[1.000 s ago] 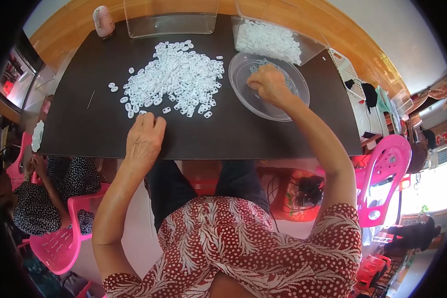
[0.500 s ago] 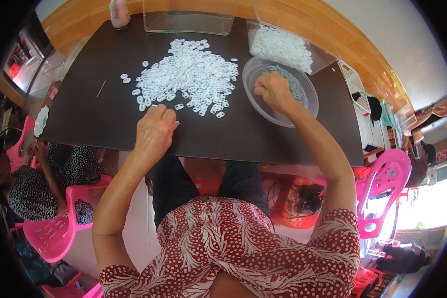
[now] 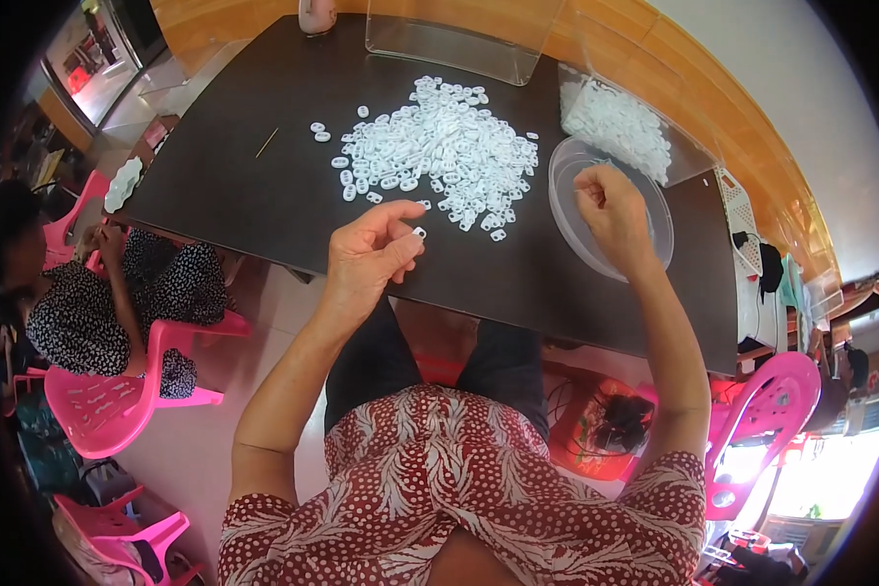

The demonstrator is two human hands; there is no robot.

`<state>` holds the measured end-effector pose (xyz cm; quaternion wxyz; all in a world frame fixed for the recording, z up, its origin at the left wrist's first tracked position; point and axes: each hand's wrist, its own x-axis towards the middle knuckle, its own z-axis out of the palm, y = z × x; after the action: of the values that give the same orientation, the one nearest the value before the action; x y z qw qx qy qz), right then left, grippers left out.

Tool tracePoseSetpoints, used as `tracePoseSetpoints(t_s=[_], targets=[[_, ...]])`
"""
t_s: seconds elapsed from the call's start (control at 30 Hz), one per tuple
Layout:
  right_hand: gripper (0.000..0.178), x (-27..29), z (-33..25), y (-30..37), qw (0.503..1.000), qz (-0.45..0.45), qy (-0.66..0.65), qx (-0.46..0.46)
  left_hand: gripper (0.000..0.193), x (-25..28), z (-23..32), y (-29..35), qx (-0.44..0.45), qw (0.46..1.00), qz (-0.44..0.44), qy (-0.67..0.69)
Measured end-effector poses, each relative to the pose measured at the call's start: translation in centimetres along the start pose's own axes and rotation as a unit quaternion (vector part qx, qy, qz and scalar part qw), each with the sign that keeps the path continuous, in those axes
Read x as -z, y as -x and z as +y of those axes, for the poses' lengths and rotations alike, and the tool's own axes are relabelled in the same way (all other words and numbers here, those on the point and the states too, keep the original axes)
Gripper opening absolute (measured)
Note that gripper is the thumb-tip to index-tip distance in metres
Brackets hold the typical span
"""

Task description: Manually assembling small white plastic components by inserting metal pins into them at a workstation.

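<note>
A big heap of small white oval plastic pieces with two holes lies on the dark table. Just in front of it, my left hand is closed, one white oval piece pinched near its thumb tip. To the right of the heap stands a shallow round clear dish. Over this dish my right hand is curled with its fingertips pressed together; what they hold, if anything, is too small to make out. My right hand hides much of the small greyish parts in the dish.
A clear tub of white pieces tilts behind the dish. Another clear box stands at the table's back edge. A thin stick lies at left. A seated person is beside the table; a pink chair stands right.
The whole view has shifted, so the table sits further right and tilts. My left hand has lifted off the table by the heap and turned, showing a white piece. My right hand remains over the dish.
</note>
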<state>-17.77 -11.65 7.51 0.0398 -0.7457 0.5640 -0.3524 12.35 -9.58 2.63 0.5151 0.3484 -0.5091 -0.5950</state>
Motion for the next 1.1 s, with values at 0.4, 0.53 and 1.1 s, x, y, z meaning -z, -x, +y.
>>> tracePoseSetpoints(t_s=[0.4, 0.53, 1.1], targets=[[0.011, -4.9, -7.8, 3.5, 0.916, -0.111, -0.367, -0.115, 0.018, -1.7, 1.0, 2.5, -0.015, 0.997, 0.011, 0.073], [0.012, -5.4, -9.1, 3.5, 0.882, -0.118, -0.446, -0.1, 0.017, -1.6, 0.9, 2.9, -0.015, 0.996, 0.016, 0.084], [0.01, -6.9, -11.9, 4.7, 0.895, -0.103, -0.423, -0.098, 0.016, -2.0, 0.0, 4.8, 0.006, 0.993, 0.038, 0.11]])
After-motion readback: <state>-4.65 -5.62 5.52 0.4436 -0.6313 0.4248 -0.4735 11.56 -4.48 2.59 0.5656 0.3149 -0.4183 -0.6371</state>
